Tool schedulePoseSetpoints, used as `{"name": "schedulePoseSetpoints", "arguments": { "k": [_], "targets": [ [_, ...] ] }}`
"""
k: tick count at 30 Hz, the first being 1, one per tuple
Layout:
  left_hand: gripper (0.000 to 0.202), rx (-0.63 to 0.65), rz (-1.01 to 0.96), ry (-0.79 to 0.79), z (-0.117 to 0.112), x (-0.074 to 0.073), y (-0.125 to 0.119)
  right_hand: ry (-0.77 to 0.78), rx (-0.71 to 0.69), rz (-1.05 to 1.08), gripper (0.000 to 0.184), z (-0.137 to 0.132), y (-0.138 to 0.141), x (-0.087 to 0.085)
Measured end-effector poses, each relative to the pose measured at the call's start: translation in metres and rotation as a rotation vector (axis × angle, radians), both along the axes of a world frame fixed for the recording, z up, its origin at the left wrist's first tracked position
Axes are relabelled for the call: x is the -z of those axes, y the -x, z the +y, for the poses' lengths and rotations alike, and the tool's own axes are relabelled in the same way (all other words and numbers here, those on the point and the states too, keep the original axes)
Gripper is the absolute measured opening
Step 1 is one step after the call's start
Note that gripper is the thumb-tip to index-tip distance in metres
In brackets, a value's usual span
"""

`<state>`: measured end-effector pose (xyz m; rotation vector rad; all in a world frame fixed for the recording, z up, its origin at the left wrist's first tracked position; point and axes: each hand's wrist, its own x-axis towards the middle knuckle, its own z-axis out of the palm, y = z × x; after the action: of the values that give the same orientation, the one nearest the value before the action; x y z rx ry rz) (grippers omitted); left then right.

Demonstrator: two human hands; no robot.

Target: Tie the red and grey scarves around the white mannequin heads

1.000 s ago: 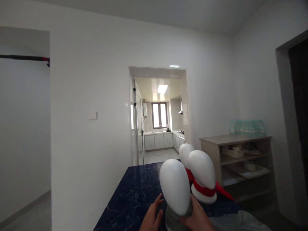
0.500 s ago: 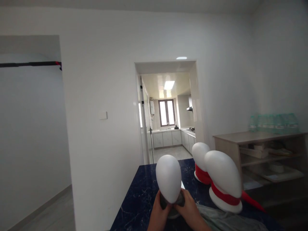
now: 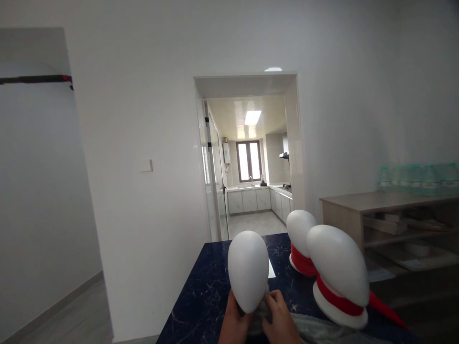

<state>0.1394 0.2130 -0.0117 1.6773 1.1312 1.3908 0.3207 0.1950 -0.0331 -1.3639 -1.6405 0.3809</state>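
Observation:
A smooth white mannequin head stands upright at the near middle of the dark blue marbled table. Grey cloth is gathered about its neck, just under the chin. On the left side of the neck, my left hand is closed around the cloth, its fingertips partly behind the head. My right hand pinches the same cloth on the right, with its fingers curled. A sheer grey length of cloth lies on the table beyond my right wrist.
Two more white mannequin heads stand on the right, red cloth around their necks. A white paper lies behind the near head. Farther right is a wooden shelf with bottles on top. A doorway opens onto a kitchen.
My right hand has shifted from the front of the neck to its right side, drawing at the grey cloth. The left hand stays at the neck. The camera view has tilted slightly.

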Motion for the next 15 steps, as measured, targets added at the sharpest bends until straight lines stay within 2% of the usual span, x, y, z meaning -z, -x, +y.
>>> {"name": "schedulePoseSetpoints", "arguments": {
  "k": [5, 9, 12, 15],
  "targets": [
    [0.087, -0.078, -0.032, -0.028, 0.007, 0.001, -0.005, 0.025, -0.014, -0.143, 0.052, -0.013, 0.012, -0.012],
    [0.086, -0.161, -0.109, -0.002, 0.013, -0.001, -0.007, 0.157, -0.118, -0.240, 0.057, -0.015, 0.016, -0.014],
    [0.080, -0.205, -0.161, 0.077, 0.009, -0.005, -0.005, 0.251, -0.143, -0.164, 0.063, -0.020, 0.020, -0.009],
    [0.085, -0.246, -0.176, 0.007, 0.003, -0.008, -0.005, 0.310, -0.101, -0.088, 0.082, -0.035, 0.025, -0.004]
  ]
}}
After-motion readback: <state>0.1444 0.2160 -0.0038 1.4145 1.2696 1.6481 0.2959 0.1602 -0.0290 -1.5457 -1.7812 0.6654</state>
